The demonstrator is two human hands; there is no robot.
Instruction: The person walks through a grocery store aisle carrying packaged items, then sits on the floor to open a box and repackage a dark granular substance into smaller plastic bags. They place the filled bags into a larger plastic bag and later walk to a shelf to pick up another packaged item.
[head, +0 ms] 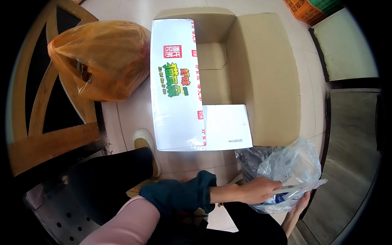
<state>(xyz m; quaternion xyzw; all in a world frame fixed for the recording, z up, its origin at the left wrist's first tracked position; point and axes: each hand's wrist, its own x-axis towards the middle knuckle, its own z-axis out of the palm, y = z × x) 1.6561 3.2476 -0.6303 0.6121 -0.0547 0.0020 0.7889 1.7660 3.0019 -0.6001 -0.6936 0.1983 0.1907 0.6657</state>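
Observation:
My left hand [260, 190] is closed on a flat, pale, partly see-through item [301, 186], whose kind I cannot tell, above a clear plastic bag [281, 165]. The bag stands at the lower right; something blue and white shows inside. At its right side, my right hand [303, 202] holds the bag's wall, its fingers partly hidden. Beyond the bag lies an open cardboard box [272, 79], brown inside and white outside with printed flaps. The part of its inside that shows holds nothing.
A tied orange plastic bag [104, 61] with unclear contents is left of the box. Wooden latticework [55, 134] stands at the left. Orange and green plastic crates [306, 10] are at the top right, a grey panel [349, 137] at the right. My shoe [144, 141] is beside the box.

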